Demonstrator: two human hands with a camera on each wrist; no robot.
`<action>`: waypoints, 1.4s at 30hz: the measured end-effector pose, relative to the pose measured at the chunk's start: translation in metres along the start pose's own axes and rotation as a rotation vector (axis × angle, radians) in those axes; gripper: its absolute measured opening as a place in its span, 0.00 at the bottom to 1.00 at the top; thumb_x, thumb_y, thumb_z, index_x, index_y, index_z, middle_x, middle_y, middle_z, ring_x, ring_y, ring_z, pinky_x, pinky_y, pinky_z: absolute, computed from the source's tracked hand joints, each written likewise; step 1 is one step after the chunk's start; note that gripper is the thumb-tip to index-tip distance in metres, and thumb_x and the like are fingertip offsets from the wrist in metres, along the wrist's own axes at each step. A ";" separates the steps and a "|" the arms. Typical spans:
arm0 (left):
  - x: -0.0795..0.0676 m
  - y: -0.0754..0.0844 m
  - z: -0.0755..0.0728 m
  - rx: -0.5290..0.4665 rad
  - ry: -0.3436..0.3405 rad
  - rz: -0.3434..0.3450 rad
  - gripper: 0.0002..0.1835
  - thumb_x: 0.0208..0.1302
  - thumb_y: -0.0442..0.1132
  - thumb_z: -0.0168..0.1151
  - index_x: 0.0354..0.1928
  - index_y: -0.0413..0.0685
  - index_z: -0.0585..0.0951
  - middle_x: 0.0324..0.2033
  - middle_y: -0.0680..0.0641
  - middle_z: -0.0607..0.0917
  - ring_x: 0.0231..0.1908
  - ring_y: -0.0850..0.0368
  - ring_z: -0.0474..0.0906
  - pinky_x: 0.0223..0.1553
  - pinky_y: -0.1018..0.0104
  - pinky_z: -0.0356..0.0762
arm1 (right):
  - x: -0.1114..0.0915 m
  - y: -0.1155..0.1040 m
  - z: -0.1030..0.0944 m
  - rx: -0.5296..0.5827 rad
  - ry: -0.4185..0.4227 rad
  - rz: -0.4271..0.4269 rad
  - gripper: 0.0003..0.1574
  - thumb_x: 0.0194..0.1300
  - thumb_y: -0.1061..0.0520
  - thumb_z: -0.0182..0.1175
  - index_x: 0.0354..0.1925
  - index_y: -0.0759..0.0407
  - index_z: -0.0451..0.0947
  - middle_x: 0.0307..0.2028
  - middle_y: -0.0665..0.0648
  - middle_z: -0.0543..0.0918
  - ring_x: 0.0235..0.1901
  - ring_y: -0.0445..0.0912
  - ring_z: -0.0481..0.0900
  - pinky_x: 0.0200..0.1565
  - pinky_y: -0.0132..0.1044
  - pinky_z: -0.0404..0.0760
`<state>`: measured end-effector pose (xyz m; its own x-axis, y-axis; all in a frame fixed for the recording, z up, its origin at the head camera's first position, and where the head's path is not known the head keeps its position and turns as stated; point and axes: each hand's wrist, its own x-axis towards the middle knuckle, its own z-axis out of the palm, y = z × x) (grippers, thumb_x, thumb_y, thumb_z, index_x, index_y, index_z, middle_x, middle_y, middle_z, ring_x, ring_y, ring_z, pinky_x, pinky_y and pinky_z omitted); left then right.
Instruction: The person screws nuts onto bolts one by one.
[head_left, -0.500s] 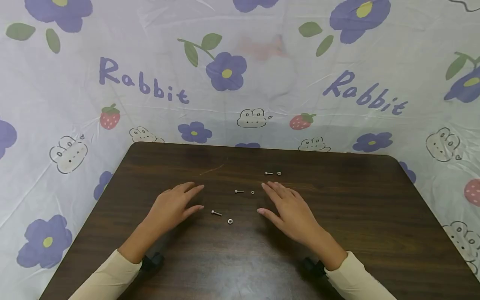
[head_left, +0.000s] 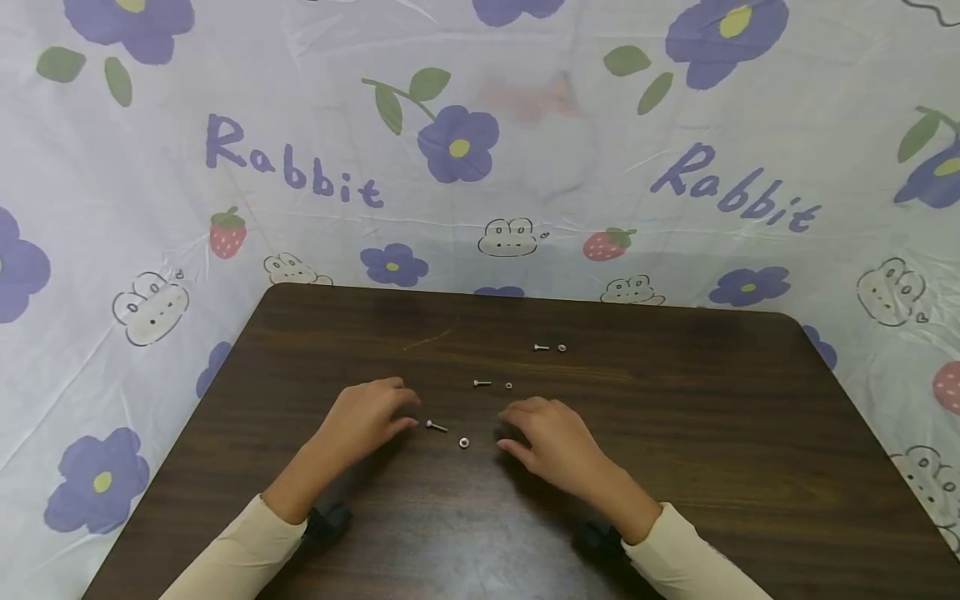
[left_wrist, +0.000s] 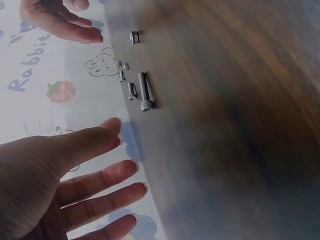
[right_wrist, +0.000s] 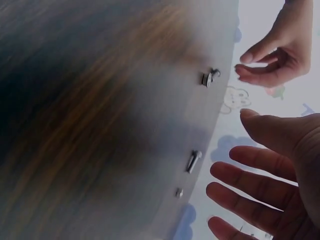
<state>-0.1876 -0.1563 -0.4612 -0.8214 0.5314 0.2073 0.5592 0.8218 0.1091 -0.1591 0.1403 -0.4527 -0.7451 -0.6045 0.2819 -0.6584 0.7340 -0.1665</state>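
Note:
My left hand (head_left: 367, 421) hovers just left of the nearest bolt (head_left: 437, 426), fingers loosely bent and holding nothing. In the left wrist view that bolt (left_wrist: 145, 92) shows a knurled round head beyond the spread thumb and fingers. To its right lies a flanged nut (head_left: 464, 443), between the two hands. My right hand (head_left: 555, 446) is empty too, its fingertips a short way right of this nut. Farther back on the table lie a smaller bolt (head_left: 482, 383) with a small nut (head_left: 508, 386), and behind them another bolt (head_left: 542, 347) beside its nut (head_left: 562, 348).
The dark wood-grain table (head_left: 712, 417) has rounded far corners. A white cloth (head_left: 555, 175) printed with flowers, rabbits and strawberries hangs behind and around it. Dark wrist devices (head_left: 327, 523) sit under both cuffs.
Both hands have come inward toward the nearest bolt and nut, the right one also drawing back toward the body. Their fingers are more bent. The bolts and nuts lie as before.

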 end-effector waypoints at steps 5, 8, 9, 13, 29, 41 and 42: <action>0.004 0.003 0.003 -0.015 -0.042 -0.009 0.14 0.57 0.48 0.78 0.45 0.57 0.88 0.38 0.55 0.85 0.36 0.57 0.84 0.33 0.58 0.84 | 0.007 -0.006 0.005 0.006 -0.022 -0.017 0.21 0.61 0.49 0.75 0.48 0.60 0.87 0.45 0.56 0.88 0.46 0.52 0.85 0.48 0.50 0.85; 0.005 0.004 0.006 -0.024 -0.050 -0.010 0.15 0.56 0.48 0.78 0.45 0.58 0.88 0.38 0.55 0.85 0.35 0.57 0.84 0.33 0.58 0.83 | 0.011 -0.009 0.009 0.008 -0.039 -0.016 0.20 0.60 0.49 0.75 0.47 0.59 0.87 0.42 0.55 0.88 0.43 0.51 0.85 0.46 0.49 0.85; 0.006 0.004 0.007 -0.027 -0.048 -0.012 0.15 0.55 0.48 0.79 0.44 0.58 0.88 0.37 0.56 0.85 0.35 0.57 0.84 0.32 0.58 0.83 | 0.012 -0.009 0.010 0.009 -0.044 -0.015 0.20 0.60 0.49 0.75 0.46 0.59 0.88 0.41 0.54 0.87 0.42 0.51 0.84 0.46 0.49 0.84; 0.007 0.007 0.009 -0.048 -0.061 -0.037 0.13 0.54 0.47 0.79 0.41 0.59 0.88 0.36 0.56 0.86 0.35 0.56 0.84 0.31 0.57 0.83 | 0.017 -0.014 0.017 0.016 -0.060 -0.017 0.18 0.60 0.49 0.75 0.43 0.58 0.89 0.40 0.54 0.88 0.41 0.50 0.84 0.44 0.49 0.84; 0.013 0.017 0.017 -0.052 -0.093 -0.108 0.07 0.53 0.46 0.80 0.33 0.60 0.89 0.32 0.56 0.86 0.30 0.59 0.83 0.26 0.62 0.81 | 0.028 -0.023 0.035 0.022 -0.074 -0.002 0.15 0.57 0.47 0.77 0.40 0.54 0.91 0.30 0.48 0.83 0.28 0.43 0.80 0.27 0.35 0.72; 0.014 0.014 0.023 -0.090 -0.105 -0.117 0.07 0.57 0.45 0.78 0.31 0.58 0.86 0.29 0.57 0.80 0.28 0.63 0.77 0.28 0.65 0.78 | 0.033 -0.022 0.036 0.049 -0.088 0.020 0.17 0.56 0.48 0.78 0.42 0.55 0.91 0.30 0.48 0.82 0.24 0.40 0.76 0.27 0.34 0.68; 0.014 0.014 0.023 -0.114 -0.111 -0.120 0.07 0.58 0.45 0.78 0.30 0.58 0.86 0.30 0.58 0.80 0.28 0.63 0.77 0.28 0.65 0.79 | 0.033 -0.022 0.036 0.049 -0.090 0.022 0.17 0.56 0.48 0.78 0.42 0.55 0.91 0.30 0.48 0.82 0.24 0.40 0.75 0.27 0.34 0.68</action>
<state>-0.1937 -0.1330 -0.4794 -0.8867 0.4557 0.0780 0.4605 0.8553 0.2373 -0.1728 0.0933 -0.4736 -0.7644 -0.6156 0.1917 -0.6448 0.7325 -0.2186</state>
